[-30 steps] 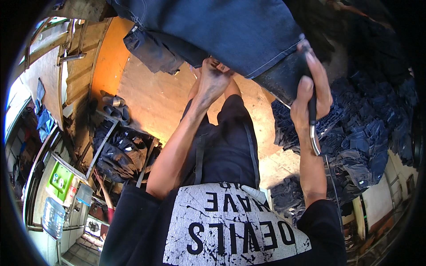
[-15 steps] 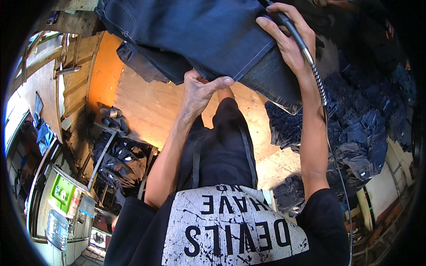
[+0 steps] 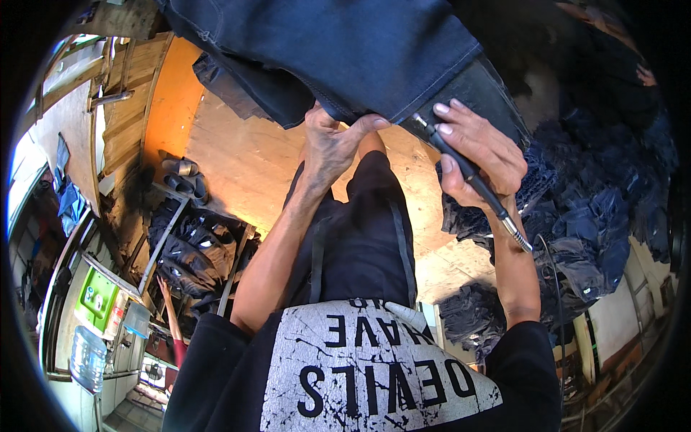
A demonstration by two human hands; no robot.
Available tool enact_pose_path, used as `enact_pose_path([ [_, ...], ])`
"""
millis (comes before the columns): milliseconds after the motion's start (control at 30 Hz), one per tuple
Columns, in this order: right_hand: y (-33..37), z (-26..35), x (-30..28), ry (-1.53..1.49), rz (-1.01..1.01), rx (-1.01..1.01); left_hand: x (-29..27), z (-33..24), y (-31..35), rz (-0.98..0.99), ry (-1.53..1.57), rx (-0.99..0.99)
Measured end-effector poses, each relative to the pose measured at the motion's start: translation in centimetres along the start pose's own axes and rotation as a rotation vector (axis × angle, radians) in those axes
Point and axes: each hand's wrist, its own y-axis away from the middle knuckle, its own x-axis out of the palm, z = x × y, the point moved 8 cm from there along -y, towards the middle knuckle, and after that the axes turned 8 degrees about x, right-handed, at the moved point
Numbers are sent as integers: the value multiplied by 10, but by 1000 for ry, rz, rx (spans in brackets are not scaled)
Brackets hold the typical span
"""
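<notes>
The right hand [image 3: 486, 155], fingers curled, is gripping a slim black tool [image 3: 461, 160] and pointing it toward the hem [image 3: 437, 84] of a dark blue garment [image 3: 345, 57], seemingly working that edge; the next move is probably calling for steady tension. The left hand [image 3: 332, 140], reaching forward, is pinching the garment, which is lying ahead, partly covering a dark board [image 3: 481, 86].

Left hand [image 3: 331, 147]: fingers [image 3: 317, 117] curled, partly hidden; thumb [image 3: 370, 124] extended rightward. Left forearm [image 3: 282, 241] slants up and right. Right hand [image 3: 492, 156]: fingers bunched opposite thumb, pen-like grip, pointing up-left. Right forearm [image 3: 515, 281] near upright. Hands apart, similar height; both forearms bare.
</notes>
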Motion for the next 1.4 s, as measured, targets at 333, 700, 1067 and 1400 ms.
enact_pose_path([
  [333, 1, 4, 9, 1, 80, -8, 1, -5, 0, -26, -13, -57],
  [700, 2, 0, 5, 24, 32, 24, 2, -2, -1, 28, 0, -2],
  [1067, 1, -4, 0, 37, -12, 65, 2, 0, -1, 54, -39, 29],
  [1400, 1, -6, -5, 74, -65, 79, 0, 2, -1, -21, 9, -33],
])
